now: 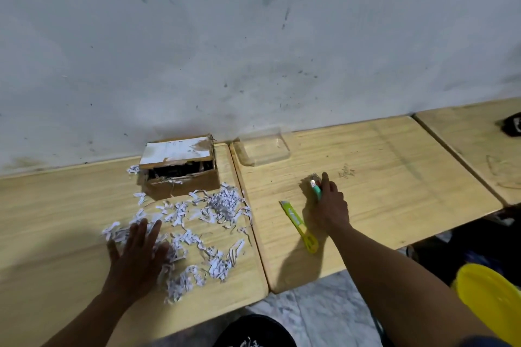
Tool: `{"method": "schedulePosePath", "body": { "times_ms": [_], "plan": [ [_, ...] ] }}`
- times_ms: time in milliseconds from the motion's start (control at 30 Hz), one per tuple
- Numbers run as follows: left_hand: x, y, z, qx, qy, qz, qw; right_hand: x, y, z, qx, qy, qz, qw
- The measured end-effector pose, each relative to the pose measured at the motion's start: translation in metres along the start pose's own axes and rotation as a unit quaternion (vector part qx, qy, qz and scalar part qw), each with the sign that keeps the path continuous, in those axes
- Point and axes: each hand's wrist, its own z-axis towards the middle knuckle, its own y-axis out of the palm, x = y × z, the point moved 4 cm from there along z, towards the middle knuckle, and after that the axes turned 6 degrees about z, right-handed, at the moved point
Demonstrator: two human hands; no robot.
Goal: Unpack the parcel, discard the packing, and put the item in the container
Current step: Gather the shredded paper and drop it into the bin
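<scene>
Two hands: left hand (135,251) on shredded paper (197,222), right hand (328,205) grips item (315,186).

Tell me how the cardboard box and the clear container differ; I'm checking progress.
The cardboard box is brown, opaque and taller, with paper shreds inside; the clear container is see-through, shallow and looks empty. The box sits on the left table, the container on the next. Both stand open by the wall.

Left wooden table (56,220): open cardboard box (180,175), shredded paper (197,222); right table (394,177): clear container (263,151), yellow-green cutter (298,225).
</scene>
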Motion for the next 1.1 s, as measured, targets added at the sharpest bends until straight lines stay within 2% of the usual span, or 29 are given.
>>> {"method": "schedulePosePath", "body": {
  "times_ms": [167,400,467,567,633,700,833,967,1100],
  "plan": [
    [0.011,-0.001,0.004,0.008,0.003,-0.008,1.0,0.009,0.003,-0.001,-0.009,-0.053,0.013,0.998],
    [0.011,-0.014,0.01,0.023,-0.022,-0.005,0.999,0.001,0.009,0.0,-0.012,-0.012,-0.082,0.997],
    [0.012,-0.021,0.013,0.025,-0.032,-0.021,0.999,-0.015,0.004,-0.003,0.016,-0.052,-0.083,0.995],
    [0.006,-0.031,0.013,0.05,-0.047,-0.025,0.997,-0.059,0.002,-0.02,0.053,-0.212,-0.027,0.976],
    [0.002,-0.034,0.013,0.051,-0.064,-0.035,0.996,-0.086,0.009,-0.036,0.032,-0.294,0.043,0.954],
    [-0.004,-0.037,0.014,0.063,-0.092,-0.062,0.992,-0.108,0.022,-0.049,-0.003,-0.34,0.081,0.937],
    [-0.02,-0.028,0.021,0.047,-0.134,-0.097,0.985,-0.144,0.055,-0.052,-0.1,-0.333,0.148,0.926],
    [-0.018,-0.018,0.033,0.0,-0.087,-0.107,0.99,-0.165,0.086,-0.044,-0.151,-0.319,0.125,0.927],
    [-0.001,-0.029,0.025,0.041,-0.02,-0.165,0.985,-0.177,0.087,-0.064,-0.16,-0.381,0.109,0.904]
  ]
}}
